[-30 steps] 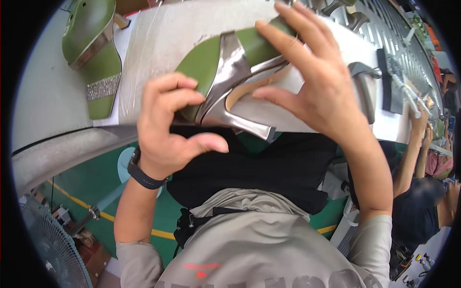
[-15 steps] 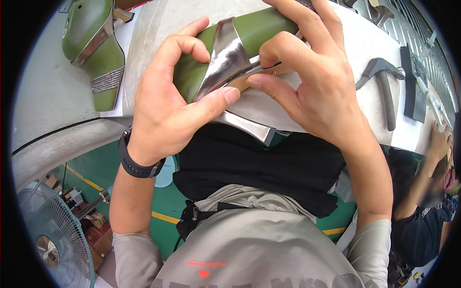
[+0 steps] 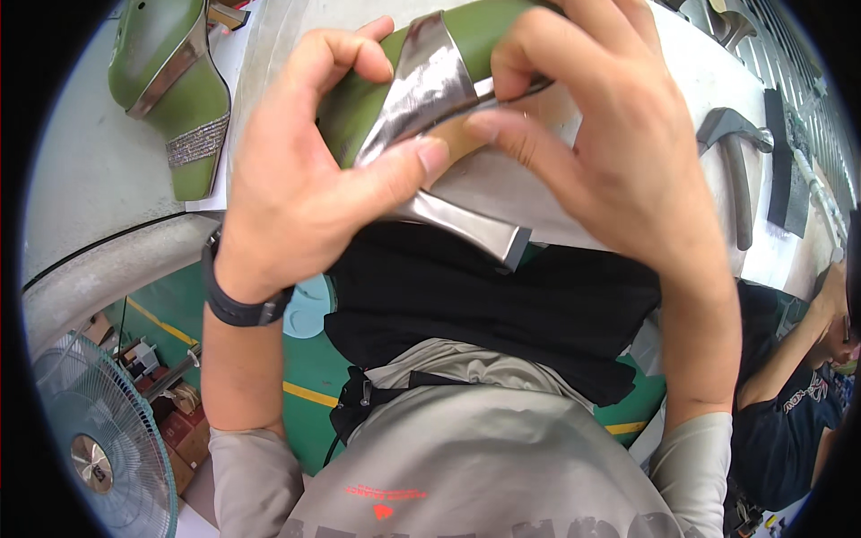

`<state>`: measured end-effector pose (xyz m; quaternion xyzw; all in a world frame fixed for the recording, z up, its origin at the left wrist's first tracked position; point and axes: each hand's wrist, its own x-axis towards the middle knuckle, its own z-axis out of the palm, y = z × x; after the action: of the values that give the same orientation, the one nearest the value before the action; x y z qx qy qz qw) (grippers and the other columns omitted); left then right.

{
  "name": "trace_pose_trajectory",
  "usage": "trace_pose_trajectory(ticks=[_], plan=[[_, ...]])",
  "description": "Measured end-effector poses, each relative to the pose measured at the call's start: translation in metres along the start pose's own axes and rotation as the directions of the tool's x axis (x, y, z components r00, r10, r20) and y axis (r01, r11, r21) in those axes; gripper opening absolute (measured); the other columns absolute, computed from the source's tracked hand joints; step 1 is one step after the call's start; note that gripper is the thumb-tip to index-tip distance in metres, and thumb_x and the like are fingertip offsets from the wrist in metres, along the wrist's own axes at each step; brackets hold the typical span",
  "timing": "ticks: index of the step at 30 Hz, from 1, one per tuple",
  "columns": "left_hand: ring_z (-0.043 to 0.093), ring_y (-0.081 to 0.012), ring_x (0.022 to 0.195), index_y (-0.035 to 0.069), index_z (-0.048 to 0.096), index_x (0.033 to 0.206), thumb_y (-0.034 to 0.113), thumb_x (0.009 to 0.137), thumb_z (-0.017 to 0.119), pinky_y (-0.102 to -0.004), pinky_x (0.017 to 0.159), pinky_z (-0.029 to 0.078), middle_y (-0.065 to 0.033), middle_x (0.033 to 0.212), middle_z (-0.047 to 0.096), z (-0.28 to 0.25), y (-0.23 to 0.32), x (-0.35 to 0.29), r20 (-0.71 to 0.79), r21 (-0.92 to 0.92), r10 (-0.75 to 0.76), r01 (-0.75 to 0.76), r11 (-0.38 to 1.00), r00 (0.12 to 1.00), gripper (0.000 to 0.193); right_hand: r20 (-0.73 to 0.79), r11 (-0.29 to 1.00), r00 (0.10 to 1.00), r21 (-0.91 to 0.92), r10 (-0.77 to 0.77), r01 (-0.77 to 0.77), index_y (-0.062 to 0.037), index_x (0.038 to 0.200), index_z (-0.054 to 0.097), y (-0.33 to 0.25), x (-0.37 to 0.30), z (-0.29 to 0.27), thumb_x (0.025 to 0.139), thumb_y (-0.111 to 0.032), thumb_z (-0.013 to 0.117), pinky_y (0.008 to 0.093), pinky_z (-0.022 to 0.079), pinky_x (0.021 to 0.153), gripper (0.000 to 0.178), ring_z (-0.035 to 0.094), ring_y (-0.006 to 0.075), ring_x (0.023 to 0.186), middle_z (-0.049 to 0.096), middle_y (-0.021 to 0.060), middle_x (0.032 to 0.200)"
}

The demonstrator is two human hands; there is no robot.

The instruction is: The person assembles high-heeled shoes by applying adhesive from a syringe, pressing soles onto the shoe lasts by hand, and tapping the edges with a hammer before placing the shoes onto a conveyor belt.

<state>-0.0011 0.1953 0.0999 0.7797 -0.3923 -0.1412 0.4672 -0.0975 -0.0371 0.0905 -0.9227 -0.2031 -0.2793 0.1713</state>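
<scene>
A high-heeled sandal point(image 3: 430, 67) on a green last is held on its side between my two hands above the bench edge. It has a shiny silver strap and a tan sole; its silver heel point(image 3: 471, 226) points toward me and to the right. My left hand point(image 3: 291, 184) grips the heel end, thumb across the sole side and fingers over the green last. At the sole edge, the bent fingers and thumb of my right hand point(image 3: 619, 125) pinch the forward part of the sandal. The toe end is partly hidden behind that hand.
A second green last with silver and glittery straps point(image 3: 199, 143) lies at the left. On the right are a hammer point(image 3: 737, 148) and a dark flat block point(image 3: 787, 166). A standing fan point(image 3: 108, 448) is at lower left. Another person point(image 3: 798, 403) sits at the right edge.
Both hands have shifted slightly with the sandal, and the heel tip now sits a little farther right. The view has also moved a little. Both hands keep their hold.
</scene>
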Motion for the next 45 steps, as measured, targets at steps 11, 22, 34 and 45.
trace_pose_trajectory(ticks=[11, 22, 34, 45], plan=[[0.048, -0.0255, 0.146, 0.006, 0.053, 0.121, 0.017, 0.074, 0.093, -0.0376, 0.124, 0.033, -0.0253, 0.156, 0.052, -0.017, 0.001, 0.014, 0.107, -0.135, -0.156, 0.169, 0.976, 0.982, 0.063, 0.224, 0.983, 0.962, 0.069, 0.154, -0.173, -0.0068, 0.096, 0.062, 0.002, 0.015, -0.016, 0.085, -0.018, 0.084, 0.0632, 0.031, 0.124, 0.027, 0.052, 0.0487, 0.138, 0.063, 0.0239, 0.134], [0.044, -0.0280, 0.150, 0.005, 0.051, 0.124, 0.016, 0.075, 0.090, -0.0388, 0.124, 0.030, -0.0303, 0.158, 0.047, -0.017, 0.006, 0.017, 0.137, -0.179, -0.203, 0.225, 0.958, 0.970, 0.064, 0.041, 0.970, 0.972, 0.063, 0.231, -0.233, -0.0075, 0.099, 0.067, -0.001, 0.010, -0.003, 0.076, -0.014, 0.088, 0.0611, 0.037, 0.119, 0.032, 0.044, 0.0498, 0.145, 0.058, 0.0203, 0.146], [0.051, -0.0228, 0.137, 0.004, 0.046, 0.119, 0.001, 0.080, 0.071, -0.0377, 0.118, 0.038, -0.0305, 0.157, 0.048, 0.008, 0.017, 0.012, 0.009, 0.089, -0.063, 0.062, 0.994, 0.998, 0.047, 0.056, 0.926, 0.942, 0.175, 0.330, -0.334, -0.0078, 0.086, 0.060, -0.011, 0.011, -0.009, 0.071, -0.006, 0.088, 0.0592, 0.041, 0.116, 0.032, 0.036, 0.0553, 0.150, 0.055, 0.0200, 0.154], [0.053, -0.0251, 0.137, 0.005, 0.045, 0.125, 0.012, 0.084, 0.084, -0.0383, 0.115, 0.041, -0.0335, 0.157, 0.048, 0.007, 0.012, 0.011, 0.030, 0.110, -0.067, 0.063, 0.992, 0.997, 0.057, 0.037, 0.949, 0.963, 0.163, 0.266, -0.268, -0.0069, 0.084, 0.059, -0.003, 0.003, -0.005, 0.073, -0.014, 0.090, 0.0601, 0.041, 0.115, 0.033, 0.036, 0.0533, 0.151, 0.056, 0.0192, 0.155]])
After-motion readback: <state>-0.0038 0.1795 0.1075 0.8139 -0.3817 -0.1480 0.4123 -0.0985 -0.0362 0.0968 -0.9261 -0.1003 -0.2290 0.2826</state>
